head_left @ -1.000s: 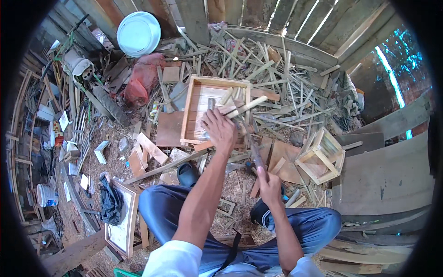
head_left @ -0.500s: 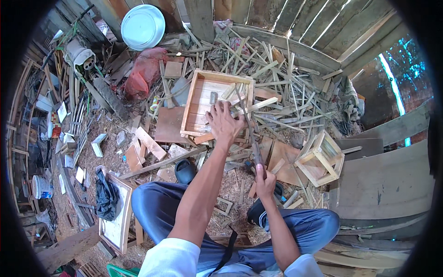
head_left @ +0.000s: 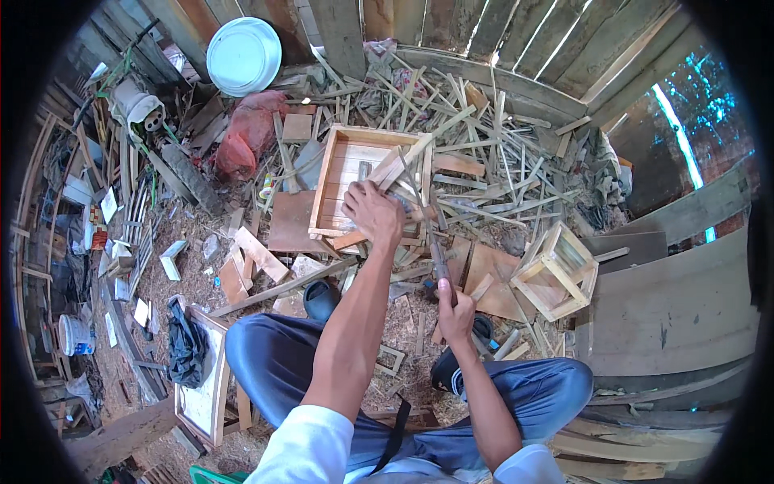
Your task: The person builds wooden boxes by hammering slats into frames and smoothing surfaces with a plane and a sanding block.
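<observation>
My left hand [head_left: 375, 211] is closed over the lower end of a pale wooden strip [head_left: 427, 148], above a shallow wooden box [head_left: 327, 179]. The strip slants up and away to the right across the box's far right corner. In my right hand [head_left: 457, 313] is the handle of a long, narrow, dark-bladed tool [head_left: 438, 256]. Seen nearly edge-on, it could be a machete or a saw; I cannot tell which. Its blade reaches up over the box's right side, close beside the strip. A small dark metal piece [head_left: 365, 170] shows inside the box, just beyond my left fingers.
Loose wooden strips [head_left: 516, 173] heap up behind and right of the box. A small wooden frame box [head_left: 556, 273] stands at the right. Brown boards [head_left: 294, 222] lie left of the box, near a red plastic bag [head_left: 246, 137]. A white-topped framed panel [head_left: 201, 387] leans by my left knee.
The far end of the wooden strip has swung up and away from me. My left fingers, spread before, are now curled over it. My right hand and the tool have shifted slightly left.
</observation>
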